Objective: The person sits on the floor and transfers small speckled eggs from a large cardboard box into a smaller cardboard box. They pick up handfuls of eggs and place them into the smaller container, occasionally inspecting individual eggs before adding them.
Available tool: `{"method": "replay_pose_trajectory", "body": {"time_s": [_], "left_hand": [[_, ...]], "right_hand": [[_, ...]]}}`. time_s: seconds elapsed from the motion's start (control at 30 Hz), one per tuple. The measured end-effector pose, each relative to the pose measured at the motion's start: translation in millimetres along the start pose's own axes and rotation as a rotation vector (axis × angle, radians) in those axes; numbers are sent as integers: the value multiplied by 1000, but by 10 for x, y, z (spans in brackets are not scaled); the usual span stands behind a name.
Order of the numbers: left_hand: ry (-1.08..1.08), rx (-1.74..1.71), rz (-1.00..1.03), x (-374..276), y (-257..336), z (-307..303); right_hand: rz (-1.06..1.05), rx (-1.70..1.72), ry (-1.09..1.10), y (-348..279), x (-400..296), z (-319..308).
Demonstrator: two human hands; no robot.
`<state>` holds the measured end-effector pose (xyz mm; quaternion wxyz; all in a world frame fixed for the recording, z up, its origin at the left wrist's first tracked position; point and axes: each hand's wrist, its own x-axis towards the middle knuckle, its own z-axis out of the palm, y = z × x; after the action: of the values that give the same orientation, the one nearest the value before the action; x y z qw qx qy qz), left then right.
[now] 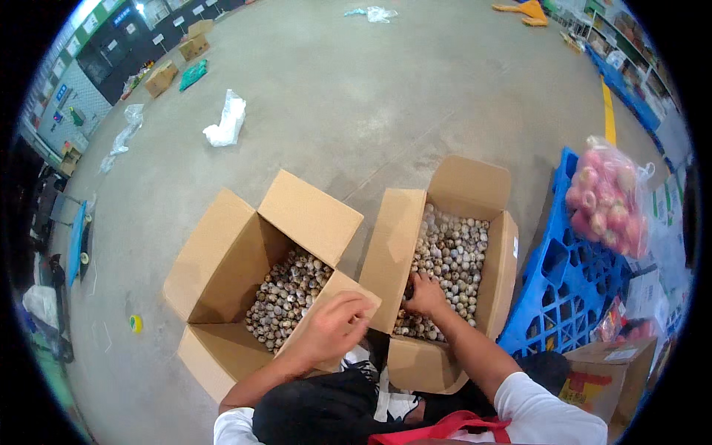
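Two opened cardboard boxes stand side by side before me, each with a mass of speckled quail eggs inside. My left hand (336,325) is over the right flap of the left box (228,267), fingers curled; whether anything is in it is hidden. Quail eggs (289,292) lie deep in that box. In the right box (503,272), my right hand (427,295) reaches down at the left wall, its fingertips among the quail eggs (453,253). What those fingers grip cannot be made out. Flaps of both boxes are folded outward.
At the right, a blue plastic pallet (548,267) leans beside a clear bag of pink-red fruit (606,197). A printed carton (592,378) stands near my right elbow. White plastic (226,119) and a yellow tape roll (136,323) lie on the concrete floor.
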<state>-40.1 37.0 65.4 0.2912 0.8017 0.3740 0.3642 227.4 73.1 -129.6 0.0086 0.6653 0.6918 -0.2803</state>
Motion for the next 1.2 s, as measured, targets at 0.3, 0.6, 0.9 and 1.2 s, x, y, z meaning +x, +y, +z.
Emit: {"method": "replay_pose_trajectory", "body": {"time_s": [0.3, 0.6, 0.9, 1.2], "left_hand": [[-129, -280, -194, -289, -61, 328], [-173, -367, -356, -399, -196, 434], [-101, -456, -366, -410, -173, 468], [-101, -501, -383, -475, -257, 532]], "right_hand": [[62, 87, -65, -79, 154, 100], [-237, 311, 283, 118, -23, 365], [-201, 470, 278, 128, -17, 343], [107, 1012, -188, 433, 206, 296]]}}
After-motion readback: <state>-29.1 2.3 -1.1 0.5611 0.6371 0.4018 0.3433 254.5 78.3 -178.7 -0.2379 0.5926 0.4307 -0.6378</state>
